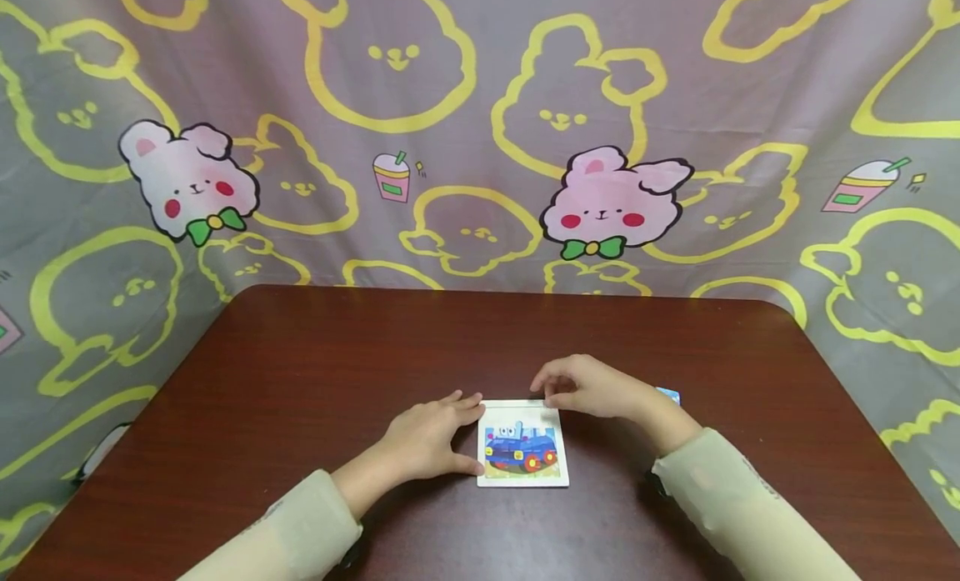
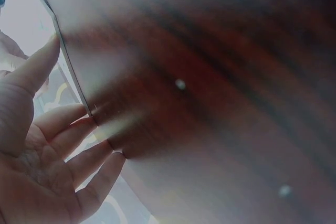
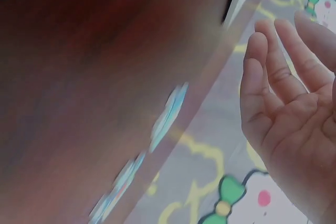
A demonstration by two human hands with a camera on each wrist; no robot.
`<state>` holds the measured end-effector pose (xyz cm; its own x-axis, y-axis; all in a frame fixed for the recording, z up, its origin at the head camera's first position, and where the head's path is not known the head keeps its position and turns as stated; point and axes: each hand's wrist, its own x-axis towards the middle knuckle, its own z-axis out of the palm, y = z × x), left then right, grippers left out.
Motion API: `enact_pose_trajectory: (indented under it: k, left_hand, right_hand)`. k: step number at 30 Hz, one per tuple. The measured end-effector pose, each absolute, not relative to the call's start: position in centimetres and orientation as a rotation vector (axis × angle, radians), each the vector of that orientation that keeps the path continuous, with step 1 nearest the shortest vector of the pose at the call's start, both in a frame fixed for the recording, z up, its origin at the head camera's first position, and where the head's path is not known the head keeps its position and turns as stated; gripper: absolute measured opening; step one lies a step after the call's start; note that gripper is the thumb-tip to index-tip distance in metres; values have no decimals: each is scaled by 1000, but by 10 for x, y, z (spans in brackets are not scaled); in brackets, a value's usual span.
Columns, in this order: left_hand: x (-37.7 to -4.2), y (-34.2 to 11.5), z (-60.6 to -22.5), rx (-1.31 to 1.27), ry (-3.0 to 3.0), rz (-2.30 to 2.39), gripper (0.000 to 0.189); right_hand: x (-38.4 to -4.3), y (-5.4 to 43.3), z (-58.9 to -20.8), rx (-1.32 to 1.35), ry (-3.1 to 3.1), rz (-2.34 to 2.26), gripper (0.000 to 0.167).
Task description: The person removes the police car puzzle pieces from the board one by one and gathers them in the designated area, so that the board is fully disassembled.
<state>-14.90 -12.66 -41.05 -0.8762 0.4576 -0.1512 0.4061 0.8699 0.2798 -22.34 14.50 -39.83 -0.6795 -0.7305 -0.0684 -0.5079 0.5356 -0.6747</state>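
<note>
On the table lies a square white-bordered picture board (image 1: 522, 481) with a blue cartoon car on it and a pale strip along its top. My left hand (image 1: 422, 438) rests against the board's left side, thumb by the lower corner and fingers by the upper one. In the left wrist view, thumb and fingertips of the left hand (image 2: 47, 156) touch the board's thin edge (image 2: 72, 66). By the upper right corner my right hand (image 1: 592, 387) hovers with fingers loosely bent. Nothing shows in the right hand (image 3: 294, 93) in the right wrist view.
Partly behind the right forearm lies a small blue piece (image 1: 669, 395). Thin, coloured flat pieces (image 3: 169, 116) lie on the table in the right wrist view. A brown wooden table (image 1: 360, 339) meets a patterned curtain (image 1: 450, 147) at the back.
</note>
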Motion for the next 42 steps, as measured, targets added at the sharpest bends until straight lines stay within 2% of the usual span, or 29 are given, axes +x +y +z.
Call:
enact_pose_trajectory:
  k: [14,26,42]
  left_hand:
    - [-149,-128,-411,655,2817,365,80]
    - [-151,-128,-409,666,2813,375,79]
    - [-151,-128,-410,667,2807,379,79]
  right_hand:
    - [-211,95,-405,-1186,2299,-772,14]
    - [-208,89,-409,-1125,2346,-695,11]
    - [-203,85,-411,-1075,2379,-655,16]
